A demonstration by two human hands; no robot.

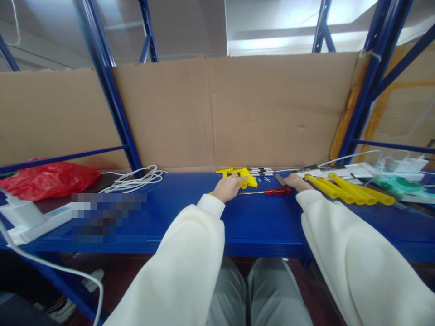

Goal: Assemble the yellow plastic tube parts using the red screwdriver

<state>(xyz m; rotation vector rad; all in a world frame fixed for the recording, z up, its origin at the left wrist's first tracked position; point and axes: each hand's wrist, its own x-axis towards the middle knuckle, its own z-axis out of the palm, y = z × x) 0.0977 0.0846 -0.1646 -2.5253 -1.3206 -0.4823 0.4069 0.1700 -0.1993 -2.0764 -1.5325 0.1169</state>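
My left hand (227, 186) reaches over a group of yellow plastic pieces (250, 177) on the blue bench, its fingers stretched out and touching or just above them. Part of the yellow pieces is hidden beneath it. My right hand (297, 182) has its fingers closed together at the edge of a flat grey piece (280, 180), seemingly pinching it; the fingertips are small in view. Between the hands lies a screwdriver with a red handle (277, 191), its shaft pointing left. Small white-and-black sticks (261, 171) and tiny metal bits (267, 179) lie behind it.
Several yellow tubes (356, 192) lie right of my right hand, beside a green-and-white packet (404, 186). Coiled white cable (136, 180), a red plastic bag (50, 179) and a white power strip (44, 224) are at left. A cardboard wall (272, 113) stands behind.
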